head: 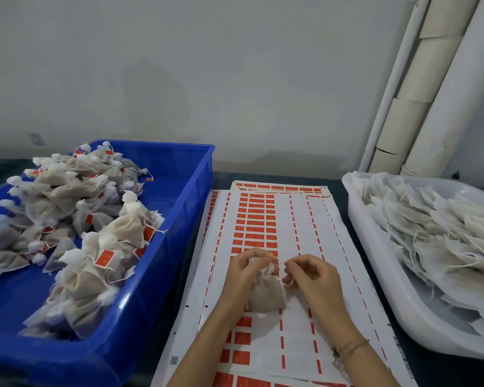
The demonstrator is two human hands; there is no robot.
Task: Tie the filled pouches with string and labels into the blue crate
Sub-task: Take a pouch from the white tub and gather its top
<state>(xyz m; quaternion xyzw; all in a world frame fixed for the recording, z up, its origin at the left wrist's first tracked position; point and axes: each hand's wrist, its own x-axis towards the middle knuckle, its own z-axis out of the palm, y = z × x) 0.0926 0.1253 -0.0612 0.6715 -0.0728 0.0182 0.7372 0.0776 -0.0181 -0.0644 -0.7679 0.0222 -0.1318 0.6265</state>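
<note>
A filled white pouch (266, 296) stands on the label sheets (294, 219) in front of me. My left hand (245, 270) grips its gathered neck from the left. My right hand (309, 275) pinches the thin string just right of the neck, fingers curled. The blue crate (179, 213) at the left holds several tied pouches (76, 224) with small red labels. The white tray (375, 261) at the right holds a heap of flat untied pouches (442, 236) with loose strings.
Sheets of red stickers lie stacked between crate and tray on a dark table. Cardboard tubes and white pipes (430, 79) lean against the grey wall at the back right. A bracelet sits on my right wrist (347, 347).
</note>
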